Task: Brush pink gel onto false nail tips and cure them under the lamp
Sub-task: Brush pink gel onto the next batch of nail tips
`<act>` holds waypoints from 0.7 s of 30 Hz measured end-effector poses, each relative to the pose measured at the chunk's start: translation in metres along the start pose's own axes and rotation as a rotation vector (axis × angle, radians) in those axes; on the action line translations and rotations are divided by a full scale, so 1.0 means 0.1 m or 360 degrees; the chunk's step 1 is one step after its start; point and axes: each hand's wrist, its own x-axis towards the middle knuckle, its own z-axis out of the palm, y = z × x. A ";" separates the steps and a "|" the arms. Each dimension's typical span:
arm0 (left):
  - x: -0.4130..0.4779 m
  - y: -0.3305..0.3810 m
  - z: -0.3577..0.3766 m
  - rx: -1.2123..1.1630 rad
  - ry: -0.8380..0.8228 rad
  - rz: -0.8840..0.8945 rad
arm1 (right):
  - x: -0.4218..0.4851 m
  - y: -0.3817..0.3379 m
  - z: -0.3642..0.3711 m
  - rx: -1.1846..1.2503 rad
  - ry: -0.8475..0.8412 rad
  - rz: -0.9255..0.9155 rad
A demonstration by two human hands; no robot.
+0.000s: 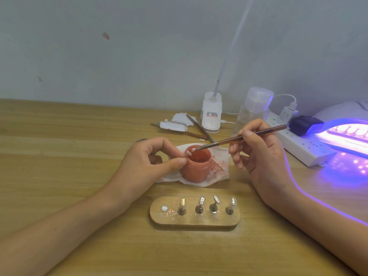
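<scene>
The left hand (151,160) pinches a nail tip (188,153) in its fingers over the pink gel jar (196,166) at mid-desk (79,136). The right hand (258,152) fingers grip a brush (239,138), bristles touching the tip. The lit lamp (348,132) sits at three o'clock.

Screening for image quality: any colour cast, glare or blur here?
Head view: the curing lamp blows out white-violet at right, spilling purple glow on the table and a violet rim along the right hand; elsewhere flat, even light; the nail tip looks soft.
</scene>
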 end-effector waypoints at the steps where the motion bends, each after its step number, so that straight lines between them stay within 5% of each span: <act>1: 0.00 0.00 0.00 -0.0004 0.0000 -0.0001 | 0.00 0.00 0.00 0.0018 -0.0029 -0.0011; 21: -0.01 0.00 0.00 0.0012 -0.0005 0.0001 | 0.00 -0.01 0.02 0.0014 -0.0023 0.0020</act>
